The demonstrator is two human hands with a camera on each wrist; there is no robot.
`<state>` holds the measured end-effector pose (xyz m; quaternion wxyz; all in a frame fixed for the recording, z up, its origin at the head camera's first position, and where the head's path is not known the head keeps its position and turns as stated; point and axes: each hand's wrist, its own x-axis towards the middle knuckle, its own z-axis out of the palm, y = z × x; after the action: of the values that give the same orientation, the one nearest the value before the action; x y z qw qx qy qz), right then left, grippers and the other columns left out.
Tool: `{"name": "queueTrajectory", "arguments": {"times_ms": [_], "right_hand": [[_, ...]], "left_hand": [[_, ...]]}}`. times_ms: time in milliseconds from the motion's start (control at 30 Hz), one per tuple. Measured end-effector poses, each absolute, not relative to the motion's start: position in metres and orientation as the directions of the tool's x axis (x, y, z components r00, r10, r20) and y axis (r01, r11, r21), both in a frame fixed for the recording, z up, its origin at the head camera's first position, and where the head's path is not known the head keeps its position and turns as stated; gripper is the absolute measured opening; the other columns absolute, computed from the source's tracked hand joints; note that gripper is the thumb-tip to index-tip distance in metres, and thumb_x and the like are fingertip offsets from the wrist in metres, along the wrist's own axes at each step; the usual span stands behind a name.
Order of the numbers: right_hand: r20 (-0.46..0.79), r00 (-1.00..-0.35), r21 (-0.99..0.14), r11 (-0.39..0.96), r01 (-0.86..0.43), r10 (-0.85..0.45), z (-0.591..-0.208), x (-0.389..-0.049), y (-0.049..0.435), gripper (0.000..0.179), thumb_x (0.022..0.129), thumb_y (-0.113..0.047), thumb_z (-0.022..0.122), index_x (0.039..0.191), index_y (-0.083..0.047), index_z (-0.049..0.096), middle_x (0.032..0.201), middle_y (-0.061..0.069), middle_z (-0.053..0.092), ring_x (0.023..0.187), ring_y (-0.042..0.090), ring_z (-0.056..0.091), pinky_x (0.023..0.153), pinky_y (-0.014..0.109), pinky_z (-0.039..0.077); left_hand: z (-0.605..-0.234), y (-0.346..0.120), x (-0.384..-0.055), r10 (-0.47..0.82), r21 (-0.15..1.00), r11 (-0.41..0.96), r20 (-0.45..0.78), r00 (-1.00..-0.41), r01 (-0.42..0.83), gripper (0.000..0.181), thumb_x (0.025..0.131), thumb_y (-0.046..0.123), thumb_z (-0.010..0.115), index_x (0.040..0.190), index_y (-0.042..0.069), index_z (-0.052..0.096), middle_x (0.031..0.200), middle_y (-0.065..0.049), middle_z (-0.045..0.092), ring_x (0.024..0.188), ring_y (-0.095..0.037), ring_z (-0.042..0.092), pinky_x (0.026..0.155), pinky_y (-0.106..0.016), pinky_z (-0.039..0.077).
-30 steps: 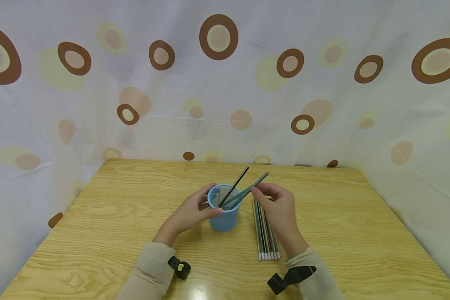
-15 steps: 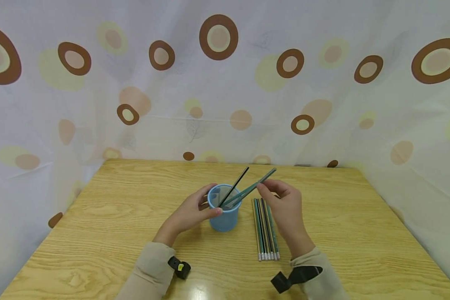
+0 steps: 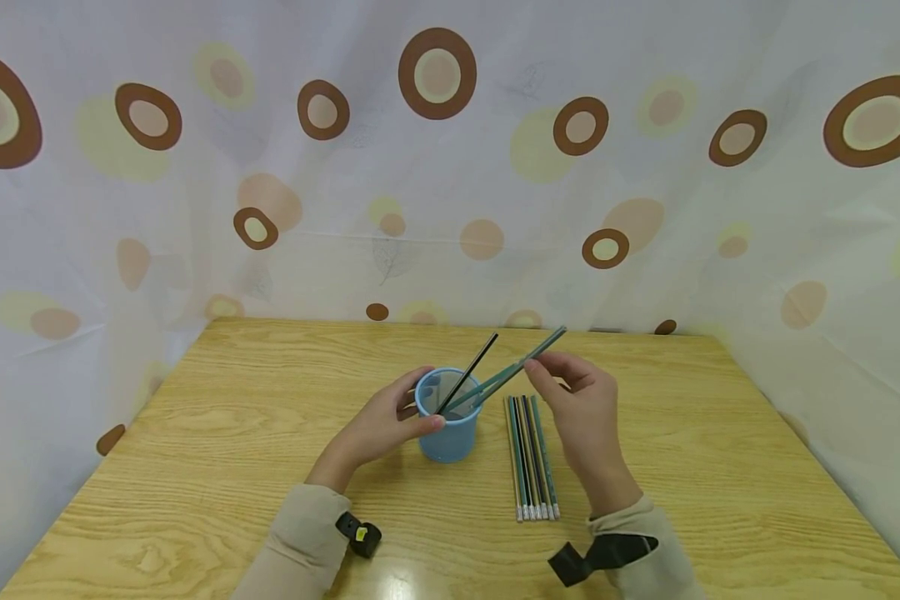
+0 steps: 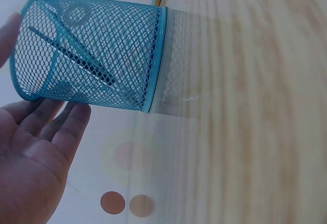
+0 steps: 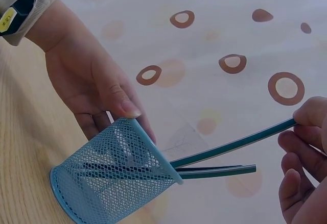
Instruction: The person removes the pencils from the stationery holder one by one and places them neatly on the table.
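While pinching teal pencil [image 5: 235,144] with right hand [image 3: 585,417], leaning it toward two o'clock from mouth of blue mesh cup [image 3: 447,446], gripping cup at nine o'clock with left hand [image 3: 382,429]. Probably mid-transfer, in or out unclear. Likely calls next for steadying cup, clearing other two pencils [image 3: 474,364]. Noting pencil row [image 3: 525,458] at four o'clock.

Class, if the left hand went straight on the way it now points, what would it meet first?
Most likely the blue mesh cup, which the left hand grasps near the rim; any gap to the palm is hard to judge.
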<state>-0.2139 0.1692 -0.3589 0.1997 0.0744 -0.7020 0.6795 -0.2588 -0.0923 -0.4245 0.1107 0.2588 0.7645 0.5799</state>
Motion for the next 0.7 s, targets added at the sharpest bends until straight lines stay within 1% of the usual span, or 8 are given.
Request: {"name": "queueTrajectory", "arguments": {"times_ms": [300, 533, 700], "right_hand": [[0.386, -0.904, -0.921, 0.021, -0.389, 0.186, -0.352, -0.211, 0.173, 0.022, 0.091, -0.012, 0.074, 0.1, 0.008, 0.072, 0.09, 0.004, 0.072, 0.088, 0.02, 0.063, 0.072, 0.027, 0.054], [0.41, -0.887, -0.908, 0.007, -0.418, 0.214, -0.347, -0.21, 0.175, 0.018, 0.09, -0.008, 0.074, 0.099, 0.007, 0.072, 0.09, 0.006, 0.073, 0.081, 0.017, 0.061, 0.065, 0.024, 0.051], [0.41, -0.885, -0.908, 0.003, -0.42, 0.22, -0.345, -0.208, 0.176, 0.017, 0.089, -0.007, 0.074, 0.099, 0.007, 0.072, 0.091, 0.005, 0.074, 0.083, 0.017, 0.062, 0.065, 0.024, 0.051]], "left_hand": [[-0.424, -0.093, -0.258, 0.525, 0.944, 0.193, 0.133, -0.841, 0.269, 0.083, 0.092, 0.03, 0.073, 0.157, 0.016, 0.025, 0.153, -0.007, 0.038, 0.14, -0.028, 0.037, 0.112, -0.04, 0.035], [-0.424, -0.093, -0.258, 0.523, 0.943, 0.192, 0.135, -0.841, 0.271, 0.082, 0.092, 0.03, 0.073, 0.157, 0.017, 0.026, 0.153, -0.007, 0.039, 0.14, -0.027, 0.038, 0.113, -0.04, 0.035], [-0.425, -0.093, -0.258, 0.521, 0.942, 0.196, 0.134, -0.843, 0.271, 0.082, 0.092, 0.03, 0.073, 0.157, 0.017, 0.026, 0.153, -0.007, 0.039, 0.14, -0.028, 0.038, 0.112, -0.041, 0.036]]}}
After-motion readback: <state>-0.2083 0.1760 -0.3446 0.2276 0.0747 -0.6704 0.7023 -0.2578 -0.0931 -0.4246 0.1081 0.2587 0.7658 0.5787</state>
